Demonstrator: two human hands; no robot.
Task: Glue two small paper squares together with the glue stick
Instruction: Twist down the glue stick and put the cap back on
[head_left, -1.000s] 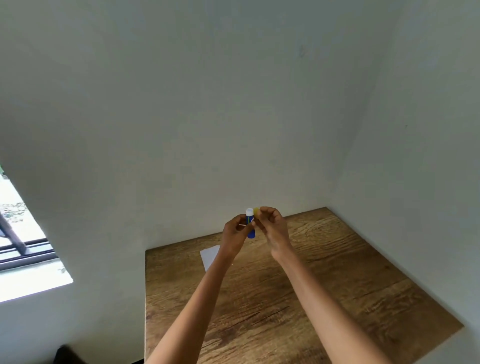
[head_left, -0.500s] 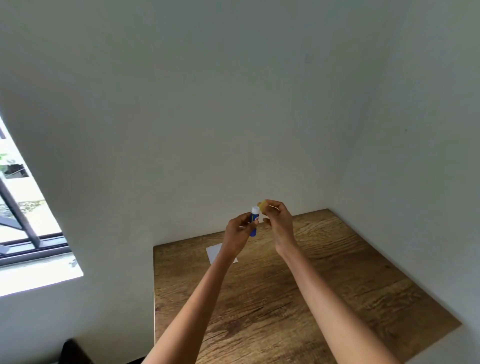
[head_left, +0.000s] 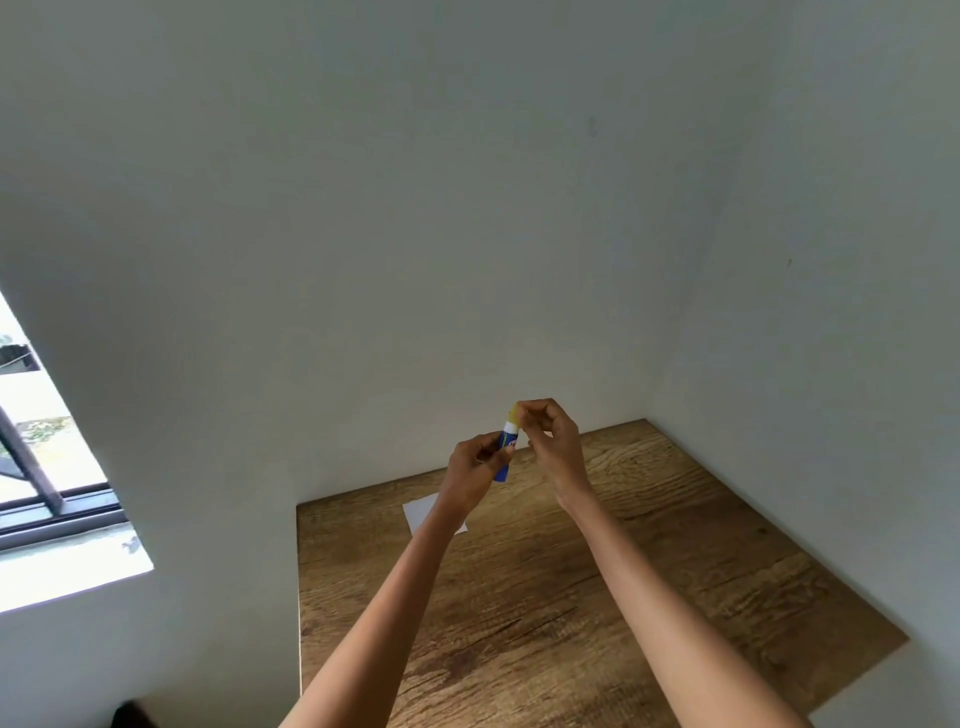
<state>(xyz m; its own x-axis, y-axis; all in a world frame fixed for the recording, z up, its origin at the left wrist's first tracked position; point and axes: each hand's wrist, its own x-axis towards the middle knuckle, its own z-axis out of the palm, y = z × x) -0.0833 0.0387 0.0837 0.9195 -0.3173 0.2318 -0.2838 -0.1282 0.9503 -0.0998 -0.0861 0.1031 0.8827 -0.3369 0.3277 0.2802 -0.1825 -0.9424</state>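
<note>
Left hand (head_left: 475, 467) is closed around the blue glue stick (head_left: 505, 451), held upright in the air above the far part of the wooden table (head_left: 649, 571). Right hand (head_left: 550, 441) pinches the yellow cap (head_left: 513, 414) at the stick's top. A white paper (head_left: 420, 512) lies flat on the table beneath the left wrist.

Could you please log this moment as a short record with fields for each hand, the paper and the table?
left hand: grips the blue-and-white plastic glue stick, held upright above the table
right hand: pinches the small yellow cap at the stick's top
paper: white paper sheet lying flat, partly hidden behind the left wrist
table: brown wood-grain tabletop in a white wall corner
</note>
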